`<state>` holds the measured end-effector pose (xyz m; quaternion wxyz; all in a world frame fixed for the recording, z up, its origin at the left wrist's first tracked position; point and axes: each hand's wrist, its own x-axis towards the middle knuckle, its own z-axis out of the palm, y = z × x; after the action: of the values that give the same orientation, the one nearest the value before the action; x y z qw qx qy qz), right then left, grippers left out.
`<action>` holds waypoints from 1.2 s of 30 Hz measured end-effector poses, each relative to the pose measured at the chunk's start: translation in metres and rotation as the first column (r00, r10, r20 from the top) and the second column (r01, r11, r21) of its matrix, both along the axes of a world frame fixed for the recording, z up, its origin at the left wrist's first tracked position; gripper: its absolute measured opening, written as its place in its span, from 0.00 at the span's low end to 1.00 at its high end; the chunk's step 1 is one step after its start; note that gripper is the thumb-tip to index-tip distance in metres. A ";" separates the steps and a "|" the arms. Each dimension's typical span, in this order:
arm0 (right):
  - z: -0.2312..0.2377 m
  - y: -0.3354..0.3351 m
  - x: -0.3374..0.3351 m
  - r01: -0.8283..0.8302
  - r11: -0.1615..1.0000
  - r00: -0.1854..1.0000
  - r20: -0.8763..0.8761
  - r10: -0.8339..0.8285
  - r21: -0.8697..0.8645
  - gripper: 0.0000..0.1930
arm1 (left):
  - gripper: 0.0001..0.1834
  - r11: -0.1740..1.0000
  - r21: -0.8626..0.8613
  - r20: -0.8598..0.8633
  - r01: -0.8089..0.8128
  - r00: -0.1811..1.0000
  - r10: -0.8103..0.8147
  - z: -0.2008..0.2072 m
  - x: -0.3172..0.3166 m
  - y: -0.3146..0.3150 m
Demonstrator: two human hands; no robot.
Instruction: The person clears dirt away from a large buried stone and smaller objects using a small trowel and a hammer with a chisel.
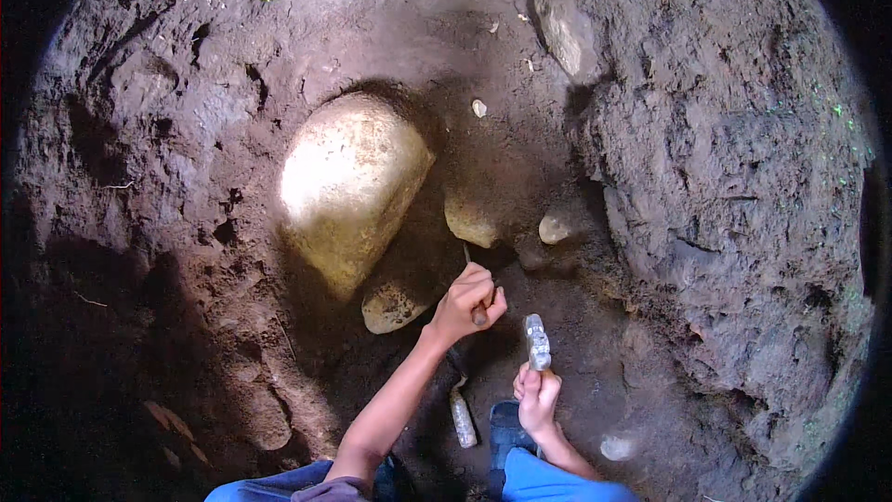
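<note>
My left hand (467,302) is closed around a thin-shafted hand tool with a brown handle (479,316). Its narrow metal shaft points away from me, up to the lower edge of a half-buried tan stone (472,223); whether it touches the stone I cannot tell. To the right, my right hand (539,398) grips a hammer (537,342), its worn metal head raised above the fist. The hammer head is apart from the brown handle. Beneath my left wrist lies another hand tool (463,418) with a pale, worn handle and a dark bent shank, its far end hidden by my arm.
A large brightly lit boulder (353,177) rises left of centre, with a smaller speckled stone (390,307) below it. A rounded stone (555,228) sits right of the tan one. Rough earth walls (725,177) flank the pit. My shoe (509,428) stands beside the loose tool.
</note>
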<state>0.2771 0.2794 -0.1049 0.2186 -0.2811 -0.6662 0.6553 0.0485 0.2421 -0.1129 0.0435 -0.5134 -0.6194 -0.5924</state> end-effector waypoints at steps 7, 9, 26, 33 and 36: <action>-0.012 0.001 0.009 -0.032 0.979 0.998 0.068 0.019 0.199 0.30 | 0.21 0.998 0.006 -0.064 0.062 0.996 -0.062 0.000 -0.003 -0.001; -0.009 0.002 0.008 -0.065 0.979 0.991 0.126 0.041 0.192 0.29 | 0.21 0.997 -0.026 -0.031 0.080 0.996 -0.080 -0.001 -0.005 0.001; -0.003 0.019 0.012 -0.029 0.737 0.973 -0.149 0.174 0.675 0.16 | 0.19 0.984 -0.123 0.034 0.126 0.992 -0.122 0.006 -0.007 0.003; 0.019 0.025 -0.018 -0.172 0.661 0.967 -0.002 0.253 0.730 0.17 | 0.21 0.988 -0.111 0.068 0.107 0.993 -0.099 0.006 -0.014 0.002; -0.013 0.029 -0.003 0.162 0.650 0.888 -0.397 0.232 0.742 0.11 | 0.21 0.990 -0.083 0.051 0.117 0.992 -0.113 0.006 -0.006 0.011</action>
<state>0.2743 0.3086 -0.1182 0.4532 0.0127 -0.8121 0.3672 0.0425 0.2530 -0.1064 -0.0271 -0.5358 -0.6144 -0.5785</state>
